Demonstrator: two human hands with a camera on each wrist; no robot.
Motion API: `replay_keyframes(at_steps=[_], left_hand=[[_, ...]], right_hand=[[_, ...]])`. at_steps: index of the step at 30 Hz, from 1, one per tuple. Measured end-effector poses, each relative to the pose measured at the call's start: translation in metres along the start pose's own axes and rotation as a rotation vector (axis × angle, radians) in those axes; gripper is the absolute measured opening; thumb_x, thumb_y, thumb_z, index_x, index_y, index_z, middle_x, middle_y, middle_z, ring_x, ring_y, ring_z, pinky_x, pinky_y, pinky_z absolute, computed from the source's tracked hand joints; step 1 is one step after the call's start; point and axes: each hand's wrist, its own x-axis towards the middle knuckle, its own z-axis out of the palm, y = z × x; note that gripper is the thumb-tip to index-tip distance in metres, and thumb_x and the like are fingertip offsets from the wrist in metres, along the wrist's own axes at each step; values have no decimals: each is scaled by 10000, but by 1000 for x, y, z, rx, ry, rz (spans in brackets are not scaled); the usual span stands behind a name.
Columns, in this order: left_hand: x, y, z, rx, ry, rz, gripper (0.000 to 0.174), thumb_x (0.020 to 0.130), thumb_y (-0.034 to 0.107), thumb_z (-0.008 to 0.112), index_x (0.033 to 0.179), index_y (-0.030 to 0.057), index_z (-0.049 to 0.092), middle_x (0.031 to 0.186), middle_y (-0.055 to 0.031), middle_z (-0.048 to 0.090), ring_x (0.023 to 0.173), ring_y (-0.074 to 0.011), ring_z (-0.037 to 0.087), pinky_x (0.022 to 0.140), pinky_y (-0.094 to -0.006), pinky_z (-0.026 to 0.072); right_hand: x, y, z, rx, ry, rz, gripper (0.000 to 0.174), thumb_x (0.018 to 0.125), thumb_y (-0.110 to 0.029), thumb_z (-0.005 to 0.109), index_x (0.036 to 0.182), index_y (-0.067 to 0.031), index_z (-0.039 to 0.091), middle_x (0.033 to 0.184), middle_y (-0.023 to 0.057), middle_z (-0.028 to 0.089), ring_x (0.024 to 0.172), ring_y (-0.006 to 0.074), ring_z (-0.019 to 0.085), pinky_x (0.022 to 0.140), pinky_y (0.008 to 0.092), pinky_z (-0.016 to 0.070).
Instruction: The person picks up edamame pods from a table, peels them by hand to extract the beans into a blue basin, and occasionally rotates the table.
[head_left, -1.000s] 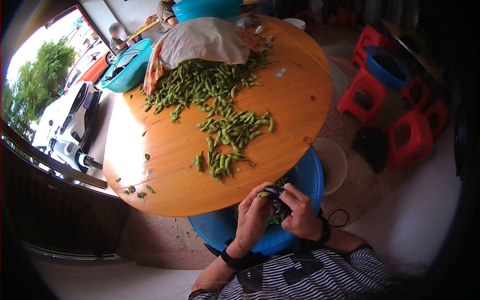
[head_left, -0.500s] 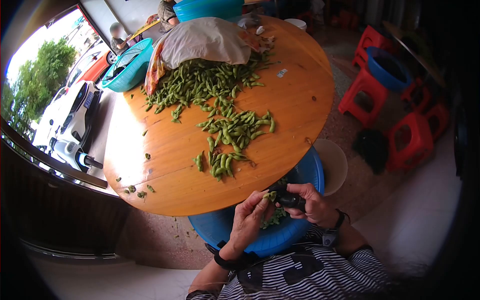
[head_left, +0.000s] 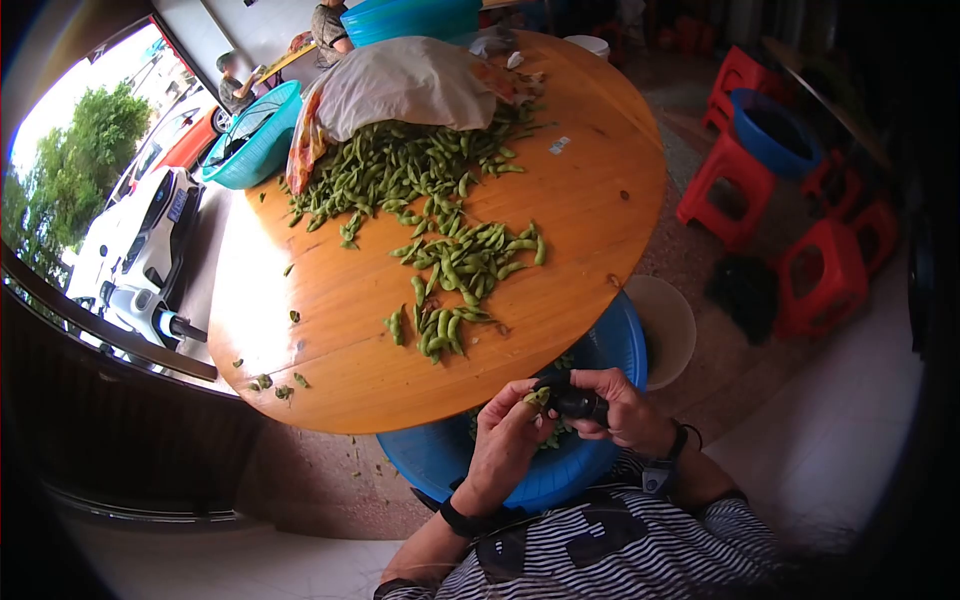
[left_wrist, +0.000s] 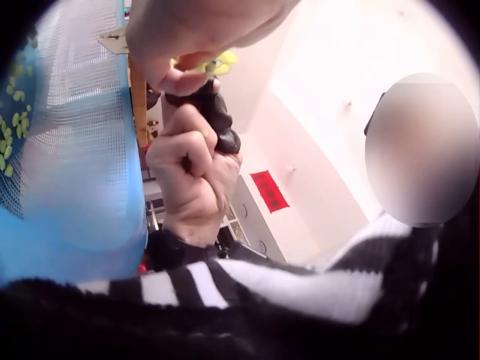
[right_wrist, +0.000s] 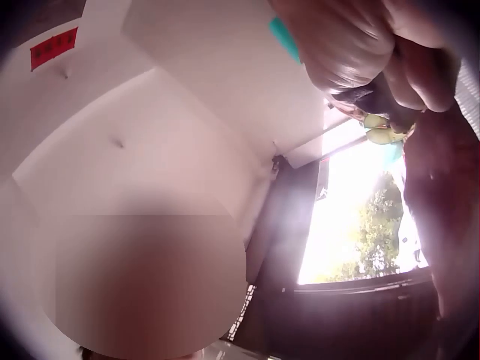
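Note:
In the head view, the left hand [head_left: 503, 440] pinches a green pod [head_left: 538, 397] between thumb and fingers. Against it, the right hand [head_left: 630, 412] grips a dark object [head_left: 580, 403], whose exact form is unclear. The left wrist view shows the right hand [left_wrist: 187, 165] with curled fingers around the black object [left_wrist: 217, 116], just under the left hand [left_wrist: 202, 34] and the yellow-green pod [left_wrist: 223, 63]. Both hands are above a blue basket [head_left: 420, 465] holding green beans. In the right wrist view, the pod [right_wrist: 384, 133] shows between the hands.
A round wooden table [head_left: 330, 350] bears loose pods [head_left: 470, 262] and a larger heap partly under a pale cloth [head_left: 410, 90]. A teal basket [head_left: 262, 135] stands at its left edge. Red stools [head_left: 822, 280] and a pale bucket [head_left: 665, 330] are at the right.
Over the last second the right hand has turned, and its grip on the dark object has shifted. Since half a second ago, both hands have stayed close together, the left fingers shifting slightly around the pod.

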Motion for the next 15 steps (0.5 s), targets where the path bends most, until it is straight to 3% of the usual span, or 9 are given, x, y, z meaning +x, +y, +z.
replay_keyframes(at_steps=[3,4,5,6,8,9,10,12,15], left_hand=[[0,5,-11,176,-207,33,160,968,94,569,1084,3,629,927,-52,657,808,-100,606,697,-238,495],[-3,12,-10,575,-275,85,149,949,79,590,1067,2,637,970,-52,662,874,-140,624,763,-257,502],[-4,20,-9,974,-337,140,140,929,65,612,1050,1,645,1013,-52,667,940,-179,643,829,-277,508],[-5,29,-7,977,-334,144,140,929,65,612,1050,1,645,1013,-52,667,940,-179,643,829,-277,508],[-2,49,-1,1463,-536,500,133,874,22,641,1002,4,670,1058,-90,682,995,-257,663,864,-318,517],[3,60,-1,1440,-452,533,158,826,-13,649,974,27,687,1045,-120,682,933,-308,673,819,-335,537],[9,71,1,1479,-347,574,161,833,-14,638,987,9,678,998,-131,685,888,-311,683,765,-350,547],[28,89,-1,1693,-145,817,165,849,-26,594,994,2,668,904,-140,659,805,-325,662,702,-382,533],[58,103,-8,1958,1,887,182,807,11,628,985,36,661,932,-123,588,891,-335,585,759,-414,501]], right_hand=[[-5,-6,-13,-8,24,-73,353,810,44,321,1035,61,593,704,23,525,523,31,395,467,181,333],[-7,-10,-15,-40,48,-142,344,823,51,319,1028,59,595,715,29,538,519,30,399,464,180,338],[-12,-23,-8,-123,235,-151,362,810,29,316,1026,53,605,731,35,558,531,28,426,463,175,343],[-21,-33,-13,-264,319,-196,375,779,26,331,1019,48,618,759,43,580,548,19,445,479,174,363],[-34,-45,-27,-755,553,-442,360,723,64,362,965,45,628,766,32,581,658,56,531,590,231,461],[-41,-43,-55,-1057,651,-569,373,690,75,378,975,51,618,761,97,578,694,180,600,653,302,485],[-52,-53,-63,-1334,722,-493,438,666,100,407,1059,50,594,809,202,592,747,343,630,694,369,488],[-63,-49,-80,-1589,947,-241,475,667,109,436,1117,37,569,854,261,611,814,435,618,693,416,488],[-67,-54,-75,-1559,966,-160,484,666,110,452,1134,33,551,845,264,624,834,436,630,703,448,491]])
